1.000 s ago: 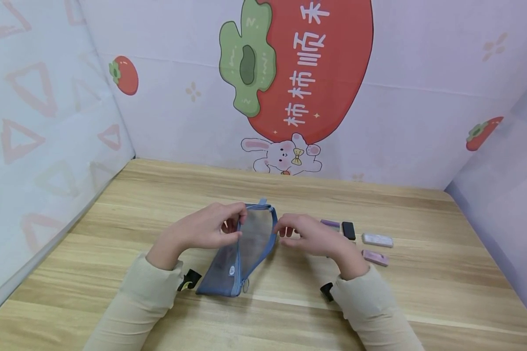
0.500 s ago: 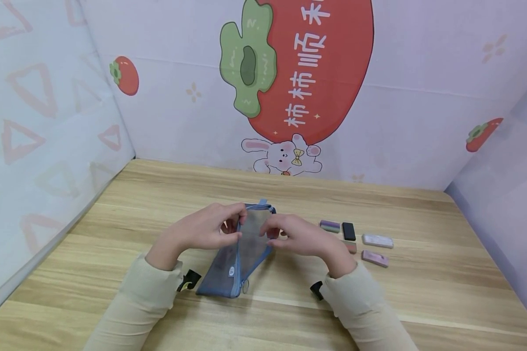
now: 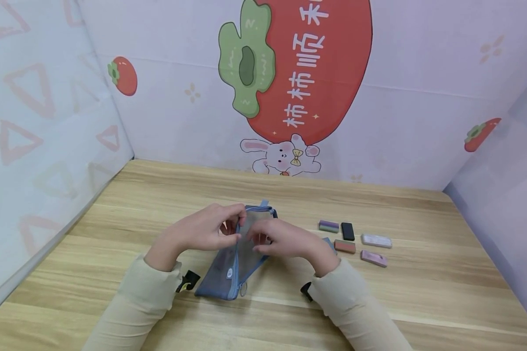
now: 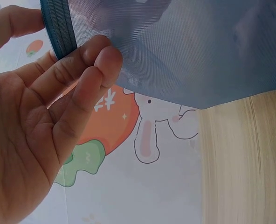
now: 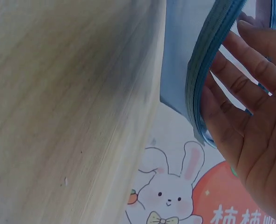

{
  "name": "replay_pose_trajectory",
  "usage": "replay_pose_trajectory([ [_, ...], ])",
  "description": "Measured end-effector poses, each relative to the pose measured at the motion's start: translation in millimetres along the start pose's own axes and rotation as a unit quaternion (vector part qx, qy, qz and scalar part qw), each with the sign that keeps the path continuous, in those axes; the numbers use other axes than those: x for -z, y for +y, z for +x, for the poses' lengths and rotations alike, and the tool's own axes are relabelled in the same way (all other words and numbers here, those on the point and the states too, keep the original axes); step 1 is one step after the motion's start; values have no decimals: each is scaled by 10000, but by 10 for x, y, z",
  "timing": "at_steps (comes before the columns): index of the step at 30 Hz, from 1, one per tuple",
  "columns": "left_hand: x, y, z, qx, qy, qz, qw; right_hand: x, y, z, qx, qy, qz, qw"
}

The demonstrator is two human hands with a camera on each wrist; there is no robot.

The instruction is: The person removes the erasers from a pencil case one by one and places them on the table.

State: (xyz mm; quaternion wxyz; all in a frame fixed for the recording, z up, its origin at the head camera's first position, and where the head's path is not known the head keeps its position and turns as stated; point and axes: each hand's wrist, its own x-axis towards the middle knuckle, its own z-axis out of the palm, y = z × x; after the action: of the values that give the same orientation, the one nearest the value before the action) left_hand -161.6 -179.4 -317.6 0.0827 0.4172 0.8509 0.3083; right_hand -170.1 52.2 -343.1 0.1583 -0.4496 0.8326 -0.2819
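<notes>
A blue mesh zip pouch (image 3: pixel 221 278) stands with its mouth unzipped on the table. My left hand (image 3: pixel 202 229) pinches its left zip edge between thumb and fingers; the left wrist view shows the zip tape (image 4: pixel 59 28) there. My right hand (image 3: pixel 283 239) is at the pouch's mouth. In the right wrist view, its loosely bent fingers reach behind the right zip edge (image 5: pixel 201 70), partly hidden by it, and I see nothing held. To the right lie small eraser-like blocks: purple-green (image 3: pixel 329 226), black (image 3: pixel 348 231) and red-grey (image 3: pixel 345 246).
A white block (image 3: pixel 376 241) and a pink block (image 3: pixel 374 258) lie farther right. A blue piece (image 3: pixel 330 243) is partly hidden behind my right wrist. Printed cloth walls (image 3: pixel 167 107) stand behind and beside the wooden table (image 3: pixel 443 273).
My right hand has moved left from the pouch's right edge across its mouth, uncovering more of the blocks. The left hand keeps its pinch in the same place.
</notes>
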Motion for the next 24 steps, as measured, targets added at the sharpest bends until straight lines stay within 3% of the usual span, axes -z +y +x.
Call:
replay_pose_trajectory([
  [24, -19, 0, 1, -85, 76, 76, 9999, -192, 8, 274, -245, -650, -176, 9974],
])
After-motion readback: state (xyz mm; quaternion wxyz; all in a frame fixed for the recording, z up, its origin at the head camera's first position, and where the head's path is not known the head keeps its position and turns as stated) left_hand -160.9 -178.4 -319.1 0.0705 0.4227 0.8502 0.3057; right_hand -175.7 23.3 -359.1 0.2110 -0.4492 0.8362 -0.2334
